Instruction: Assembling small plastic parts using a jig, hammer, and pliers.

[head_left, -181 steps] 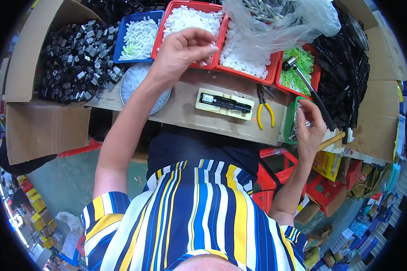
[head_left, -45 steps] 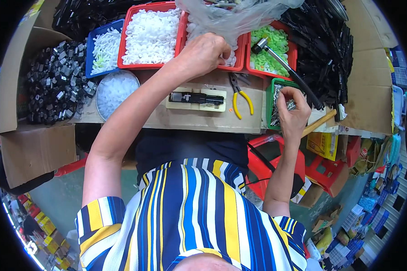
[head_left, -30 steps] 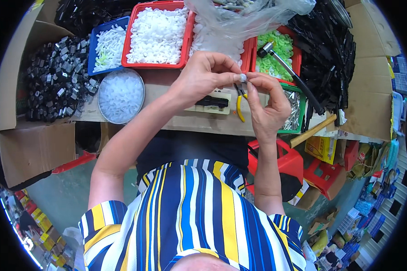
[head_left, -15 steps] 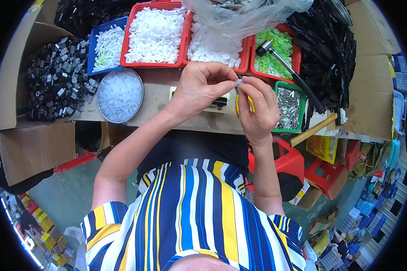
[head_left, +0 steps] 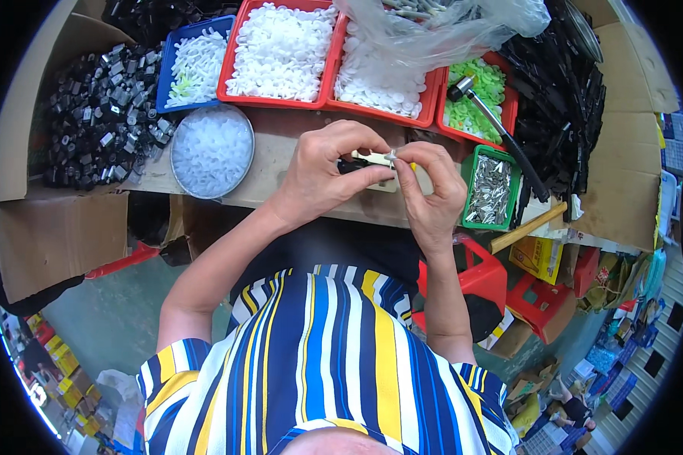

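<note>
My left hand is closed, thumb and forefinger pinching near a small whitish part. My right hand meets it from the right, thumb and forefinger closed on the same part. Fingers cover most of it, so its exact kind does not show. A cream strip and a dark piece show between my left thumb and forefinger; whether they are held or lie behind is unclear. Under the hands, a cream block rests on the bench, partly hidden. Something yellow peeks out behind my right fingers.
Red trays of white pieces line the back. A round dish holds translucent bits; a green tray holds metal pins. A hammer leans over the right trays. Black parts fill a carton at left. A wooden stick lies right.
The view has shifted, so the trays appear farther right. My hands have come slightly lower relative to the trays, and a cream strip now shows between my left fingers. Both pinches stay closed.
</note>
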`<state>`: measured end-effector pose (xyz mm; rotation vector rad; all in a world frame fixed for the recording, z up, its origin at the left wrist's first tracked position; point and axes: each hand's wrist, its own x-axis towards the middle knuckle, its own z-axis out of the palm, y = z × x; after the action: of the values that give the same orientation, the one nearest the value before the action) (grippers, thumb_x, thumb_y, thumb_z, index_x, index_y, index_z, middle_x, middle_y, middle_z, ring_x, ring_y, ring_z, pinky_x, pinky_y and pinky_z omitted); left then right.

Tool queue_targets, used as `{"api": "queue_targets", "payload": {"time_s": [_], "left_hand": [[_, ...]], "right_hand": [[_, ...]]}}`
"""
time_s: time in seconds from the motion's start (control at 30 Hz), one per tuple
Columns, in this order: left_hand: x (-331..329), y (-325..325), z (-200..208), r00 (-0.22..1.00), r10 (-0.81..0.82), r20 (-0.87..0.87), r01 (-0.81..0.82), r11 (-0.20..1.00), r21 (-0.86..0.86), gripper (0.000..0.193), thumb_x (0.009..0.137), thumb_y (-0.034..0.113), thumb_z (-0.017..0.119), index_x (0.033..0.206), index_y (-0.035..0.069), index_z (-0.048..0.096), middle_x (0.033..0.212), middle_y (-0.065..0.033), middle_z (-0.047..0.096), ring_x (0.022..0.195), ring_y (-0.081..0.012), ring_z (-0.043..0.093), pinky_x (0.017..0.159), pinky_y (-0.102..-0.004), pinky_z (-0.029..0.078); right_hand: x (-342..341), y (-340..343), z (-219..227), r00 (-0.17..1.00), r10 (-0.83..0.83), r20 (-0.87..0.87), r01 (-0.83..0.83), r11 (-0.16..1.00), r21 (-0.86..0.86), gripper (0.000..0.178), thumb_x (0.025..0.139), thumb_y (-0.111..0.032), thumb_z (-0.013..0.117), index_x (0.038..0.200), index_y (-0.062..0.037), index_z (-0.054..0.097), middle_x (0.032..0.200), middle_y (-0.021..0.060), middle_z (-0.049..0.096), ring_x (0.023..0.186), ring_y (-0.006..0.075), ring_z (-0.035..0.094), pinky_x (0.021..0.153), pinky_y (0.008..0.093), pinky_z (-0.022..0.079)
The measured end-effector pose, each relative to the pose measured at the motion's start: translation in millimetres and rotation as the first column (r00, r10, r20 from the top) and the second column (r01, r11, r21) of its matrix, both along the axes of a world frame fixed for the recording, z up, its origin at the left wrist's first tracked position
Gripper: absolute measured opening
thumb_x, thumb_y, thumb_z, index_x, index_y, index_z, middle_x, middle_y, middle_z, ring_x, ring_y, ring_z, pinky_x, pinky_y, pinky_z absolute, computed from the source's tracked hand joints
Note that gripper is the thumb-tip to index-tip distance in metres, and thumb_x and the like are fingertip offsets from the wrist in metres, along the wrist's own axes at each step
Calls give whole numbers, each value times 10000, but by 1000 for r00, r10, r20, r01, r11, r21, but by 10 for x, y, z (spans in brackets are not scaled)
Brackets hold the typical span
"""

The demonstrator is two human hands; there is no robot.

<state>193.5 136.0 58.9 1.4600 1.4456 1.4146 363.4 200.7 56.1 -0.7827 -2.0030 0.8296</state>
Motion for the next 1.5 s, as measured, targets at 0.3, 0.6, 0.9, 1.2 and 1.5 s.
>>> {"api": "queue_targets", "payload": {"time_s": [0.3,0.6,0.9,1.2,1.5], "left_hand": [[-156,-200,-128,975,84,-207,-72,995,64,253,715,94,823,906,-5,692,888,-117,665,844,-273,631,739,-357,505],[-213,-474,-274,841,142,-522,-67,985,160,267,711,45,808,946,6,689,920,-113,627,875,-284,616,734,-368,511],[-210,-481,-397,566,169,-807,79,963,257,271,749,110,729,1007,33,702,957,-82,604,933,-253,595,739,-355,478],[-232,-429,-320,331,159,-930,212,948,237,293,778,153,625,1034,20,677,927,-67,589,960,-227,581,739,-336,438],[-275,-397,-180,236,65,-969,319,937,141,285,778,134,610,1022,-3,666,923,-82,600,1029,-249,570,786,-363,452]], "right_hand": [[-130,-104,-192,996,83,28,-83,996,-22,134,765,39,727,881,2,671,945,124,642,840,282,644,715,360,504],[-248,-142,-361,977,112,183,-137,982,133,122,758,-34,731,867,-24,677,1010,101,627,942,278,600,778,393,436],[-293,-147,-309,954,90,287,-152,967,202,127,758,-38,718,876,-39,673,1011,76,624,976,259,593,796,388,418],[-241,-148,-239,932,108,346,-180,967,183,132,778,-44,705,905,-49,669,1006,77,616,994,267,584,813,391,414],[519,100,-11,938,-125,324,44,969,245,186,787,-6,698,970,-26,678,1014,110,635,974,300,607,837,411,447]]}}
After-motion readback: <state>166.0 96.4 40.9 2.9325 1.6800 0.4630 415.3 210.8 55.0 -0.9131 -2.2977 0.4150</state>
